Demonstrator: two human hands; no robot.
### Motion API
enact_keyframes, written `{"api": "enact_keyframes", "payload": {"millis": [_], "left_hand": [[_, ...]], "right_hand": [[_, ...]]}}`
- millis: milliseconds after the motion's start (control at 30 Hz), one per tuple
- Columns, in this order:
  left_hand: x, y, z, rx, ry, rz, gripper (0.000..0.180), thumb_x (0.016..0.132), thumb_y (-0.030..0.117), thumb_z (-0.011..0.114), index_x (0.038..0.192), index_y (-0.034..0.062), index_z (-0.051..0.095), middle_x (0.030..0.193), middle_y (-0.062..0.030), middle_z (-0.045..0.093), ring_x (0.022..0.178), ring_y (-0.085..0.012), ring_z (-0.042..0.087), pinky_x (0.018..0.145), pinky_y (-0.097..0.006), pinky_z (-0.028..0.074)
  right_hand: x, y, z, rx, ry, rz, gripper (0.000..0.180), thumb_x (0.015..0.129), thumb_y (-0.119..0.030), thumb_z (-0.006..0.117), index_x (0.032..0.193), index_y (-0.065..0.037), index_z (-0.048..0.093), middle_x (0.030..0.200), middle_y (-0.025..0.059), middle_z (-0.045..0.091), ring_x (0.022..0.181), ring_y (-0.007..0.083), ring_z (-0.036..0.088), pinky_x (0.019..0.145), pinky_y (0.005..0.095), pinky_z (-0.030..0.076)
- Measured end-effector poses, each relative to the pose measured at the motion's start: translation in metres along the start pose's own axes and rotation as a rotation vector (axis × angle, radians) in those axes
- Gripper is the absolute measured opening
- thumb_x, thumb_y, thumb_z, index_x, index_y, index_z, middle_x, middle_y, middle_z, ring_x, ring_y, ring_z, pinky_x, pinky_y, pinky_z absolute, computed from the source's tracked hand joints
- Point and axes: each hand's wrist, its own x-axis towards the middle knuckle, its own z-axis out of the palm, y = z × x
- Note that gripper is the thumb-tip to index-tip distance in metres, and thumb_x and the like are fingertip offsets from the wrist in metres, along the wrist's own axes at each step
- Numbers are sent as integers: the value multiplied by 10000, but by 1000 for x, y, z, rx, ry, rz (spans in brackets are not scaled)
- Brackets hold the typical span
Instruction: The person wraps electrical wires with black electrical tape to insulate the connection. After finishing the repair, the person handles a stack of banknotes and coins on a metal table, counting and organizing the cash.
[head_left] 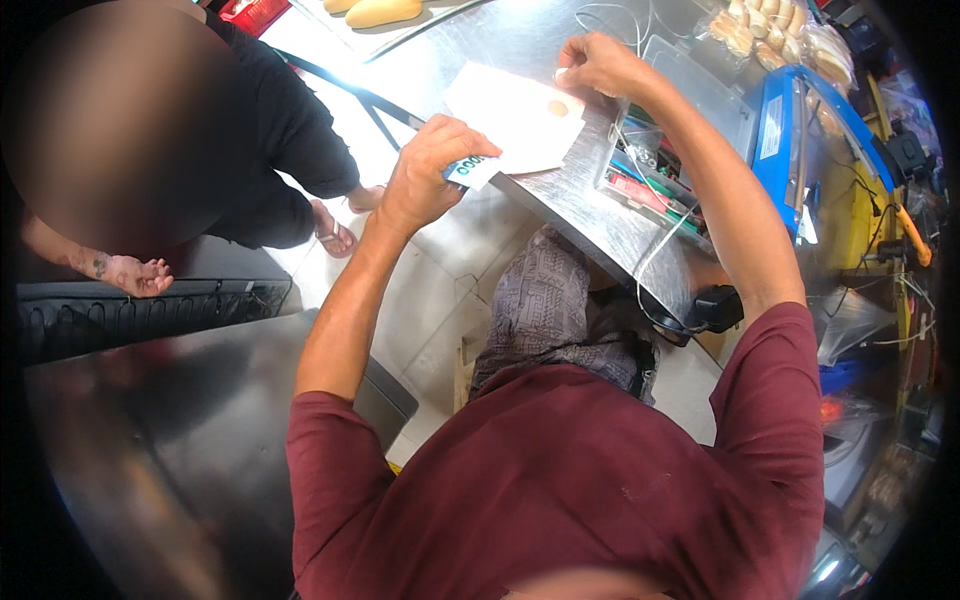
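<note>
The left hand [425,175] pinches a small white-and-blue printed paper slip [470,170] at the steel counter's [580,215] edge. Beside it lies a thin white paper sheet [515,115], light, floppy, probably best gripped by an edge; the right hand [595,65], fingers curled, presses its far corner.

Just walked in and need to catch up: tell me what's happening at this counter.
A person in a maroon shirt works at a steel counter. The left hand pinches a small blue-and-white printed slip at the edge of a white paper bag, while the right hand holds down the bag's far corner. A clear tray of pens sits beside the bag, and another person stands to the left.
</note>
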Motion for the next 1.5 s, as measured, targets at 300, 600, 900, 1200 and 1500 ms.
{"api": "enact_keyframes", "payload": {"millis": [300, 600, 900, 1200, 1500], "left_hand": [[19, -12, 20, -70, 190, -49, 304, 723, -51, 803, 989, 93, 767, 925, -63, 734, 926, -272, 673, 829, -379, 541], [25, -7, 9, -69, 28, -203, 264, 773, 8, 831, 1016, 93, 777, 947, -86, 743, 929, -252, 698, 815, -357, 557], [19, -8, 11, -464, 160, -499, 153, 865, 51, 845, 996, 51, 767, 907, -19, 753, 812, -79, 674, 722, -248, 545], [29, -8, 7, -534, 181, -587, 165, 881, 78, 849, 1013, 29, 763, 903, -31, 759, 835, -78, 674, 753, -241, 542], [23, -20, 18, -317, 14, -442, 255, 823, 81, 870, 1056, 64, 770, 990, -59, 760, 904, -153, 699, 802, -307, 558]], "right_hand": [[9, 18, -5, 132, -59, -52, 208, 764, -194, 824, 896, -45, 761, 830, 86, 751, 744, 198, 680, 657, 357, 511], [13, -25, -15, 291, -46, 90, 203, 765, -184, 832, 924, -83, 758, 782, 1, 692, 624, 83, 524, 499, 268, 323], [2, 2, -10, 263, -141, 97, 232, 749, -197, 837, 938, -70, 793, 760, 22, 717, 668, 132, 609, 559, 313, 423], [9, 22, -3, 229, -87, 48, 194, 777, -194, 826, 900, -46, 799, 824, 66, 761, 753, 176, 681, 656, 343, 516], [11, 1, -10, 309, -109, 97, 150, 800, -224, 791, 873, -96, 765, 775, -14, 709, 677, 94, 578, 560, 283, 405]]}}
